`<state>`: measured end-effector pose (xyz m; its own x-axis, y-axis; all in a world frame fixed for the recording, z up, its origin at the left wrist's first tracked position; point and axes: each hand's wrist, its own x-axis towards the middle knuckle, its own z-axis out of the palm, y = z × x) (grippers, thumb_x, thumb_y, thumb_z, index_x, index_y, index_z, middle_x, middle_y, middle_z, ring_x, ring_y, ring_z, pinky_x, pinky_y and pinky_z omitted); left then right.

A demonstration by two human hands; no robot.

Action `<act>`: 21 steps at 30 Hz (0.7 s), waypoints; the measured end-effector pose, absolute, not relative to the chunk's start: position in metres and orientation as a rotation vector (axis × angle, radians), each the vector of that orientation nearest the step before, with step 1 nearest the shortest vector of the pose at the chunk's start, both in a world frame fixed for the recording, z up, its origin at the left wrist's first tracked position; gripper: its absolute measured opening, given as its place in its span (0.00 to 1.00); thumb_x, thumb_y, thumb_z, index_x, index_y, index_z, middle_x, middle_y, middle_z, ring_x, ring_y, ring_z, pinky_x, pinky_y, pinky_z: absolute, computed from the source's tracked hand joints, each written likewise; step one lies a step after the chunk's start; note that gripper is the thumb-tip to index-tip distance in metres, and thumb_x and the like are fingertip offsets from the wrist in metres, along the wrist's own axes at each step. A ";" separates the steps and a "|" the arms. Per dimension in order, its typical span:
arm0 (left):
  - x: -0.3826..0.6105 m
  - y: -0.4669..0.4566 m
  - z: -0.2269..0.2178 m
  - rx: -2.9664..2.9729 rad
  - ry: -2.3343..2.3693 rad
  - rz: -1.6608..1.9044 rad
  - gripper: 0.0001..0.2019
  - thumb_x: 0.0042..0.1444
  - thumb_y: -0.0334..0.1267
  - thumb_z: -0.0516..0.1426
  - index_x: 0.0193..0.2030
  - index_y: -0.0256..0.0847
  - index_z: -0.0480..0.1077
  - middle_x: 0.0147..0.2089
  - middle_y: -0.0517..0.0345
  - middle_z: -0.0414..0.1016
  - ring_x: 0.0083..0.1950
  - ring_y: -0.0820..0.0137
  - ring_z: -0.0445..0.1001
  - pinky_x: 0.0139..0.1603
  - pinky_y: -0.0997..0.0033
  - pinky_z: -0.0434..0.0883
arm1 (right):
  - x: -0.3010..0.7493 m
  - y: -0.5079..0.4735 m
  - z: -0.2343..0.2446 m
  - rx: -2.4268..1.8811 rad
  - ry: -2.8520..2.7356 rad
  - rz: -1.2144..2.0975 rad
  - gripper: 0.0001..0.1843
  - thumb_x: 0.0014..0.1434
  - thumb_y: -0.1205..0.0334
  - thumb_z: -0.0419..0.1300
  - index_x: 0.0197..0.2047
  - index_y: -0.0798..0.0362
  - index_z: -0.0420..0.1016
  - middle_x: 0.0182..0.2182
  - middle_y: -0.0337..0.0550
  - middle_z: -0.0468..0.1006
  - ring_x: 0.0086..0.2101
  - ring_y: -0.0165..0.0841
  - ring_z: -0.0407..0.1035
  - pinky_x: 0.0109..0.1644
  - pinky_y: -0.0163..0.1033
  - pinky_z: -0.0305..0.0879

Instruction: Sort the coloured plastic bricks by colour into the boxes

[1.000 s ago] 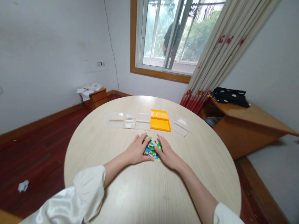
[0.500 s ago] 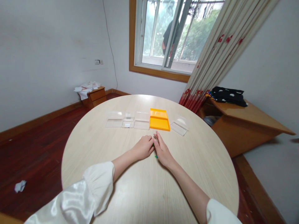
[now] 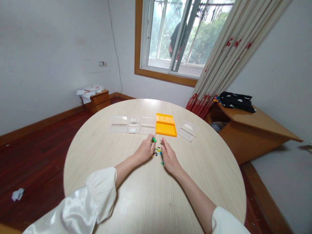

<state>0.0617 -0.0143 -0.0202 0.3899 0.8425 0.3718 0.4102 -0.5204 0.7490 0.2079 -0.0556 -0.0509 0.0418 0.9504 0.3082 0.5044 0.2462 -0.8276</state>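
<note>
My left hand [image 3: 145, 149] is curled, with small green pieces [image 3: 153, 140] showing between its thumb and fingers. Just right of it, several small coloured pieces [image 3: 159, 150] in yellow, blue, brown and green lie scattered on the table; they are too small to name. My right hand [image 3: 170, 158] rests on its edge beside them, fingers stretched out and the palm turned to the left. Some pieces lie against that palm, partly hidden. Beyond the hands stands an open orange case [image 3: 166, 129], lid raised behind.
Open clear plastic cases [image 3: 118, 128], [image 3: 147, 130] and a small clear case [image 3: 133, 129] line up left of the orange one. Another clear case [image 3: 186, 134] sits angled to the right. All stand on a round wooden table [image 3: 136, 201].
My left hand has drawn away to the left from my right hand, uncovering the scattered pieces, with green ones now visible in its fingers. My right hand has stayed nearly still.
</note>
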 end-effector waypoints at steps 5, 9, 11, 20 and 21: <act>0.059 -0.011 -0.022 1.862 1.002 1.146 0.02 0.58 0.34 0.46 0.37 0.41 0.58 0.23 0.68 0.59 0.23 0.75 0.62 0.28 0.76 0.60 | 0.210 -0.053 -0.053 -1.421 -1.637 0.496 0.29 0.64 0.49 0.41 0.63 0.55 0.57 0.58 0.55 0.65 0.58 0.38 0.58 0.64 0.52 0.51; 0.058 -0.011 -0.025 1.812 0.947 1.190 0.02 0.56 0.33 0.47 0.35 0.41 0.59 0.27 0.64 0.64 0.28 0.75 0.64 0.32 0.76 0.63 | 0.211 -0.052 -0.054 -1.444 -1.655 0.499 0.30 0.65 0.49 0.39 0.63 0.58 0.56 0.58 0.57 0.64 0.58 0.39 0.58 0.63 0.51 0.52; 0.058 -0.011 -0.025 1.793 0.950 1.189 0.02 0.55 0.33 0.47 0.34 0.41 0.60 0.28 0.64 0.64 0.28 0.75 0.64 0.32 0.76 0.63 | 0.211 -0.052 -0.055 -1.441 -1.663 0.498 0.30 0.65 0.49 0.39 0.63 0.58 0.56 0.58 0.57 0.64 0.58 0.39 0.59 0.63 0.51 0.52; 0.059 -0.010 -0.023 1.753 0.913 1.257 0.06 0.50 0.39 0.54 0.30 0.39 0.63 0.30 0.60 0.66 0.33 0.72 0.67 0.38 0.73 0.66 | 0.206 -0.055 -0.053 -1.435 -1.736 0.475 0.30 0.65 0.49 0.40 0.65 0.54 0.51 0.60 0.54 0.61 0.60 0.38 0.55 0.65 0.52 0.48; 0.058 -0.011 -0.022 1.762 0.903 1.257 0.07 0.50 0.40 0.55 0.30 0.39 0.63 0.31 0.59 0.67 0.35 0.71 0.68 0.40 0.72 0.66 | 0.205 -0.057 -0.052 -1.446 -1.747 0.481 0.30 0.65 0.49 0.40 0.66 0.54 0.51 0.61 0.55 0.60 0.60 0.38 0.54 0.65 0.52 0.47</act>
<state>0.0581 -0.0107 -0.0218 0.2596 0.8749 0.4089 0.1087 -0.4472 0.8878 0.2051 -0.0567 -0.0521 -0.0260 0.9417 0.3354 0.6373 0.2741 -0.7202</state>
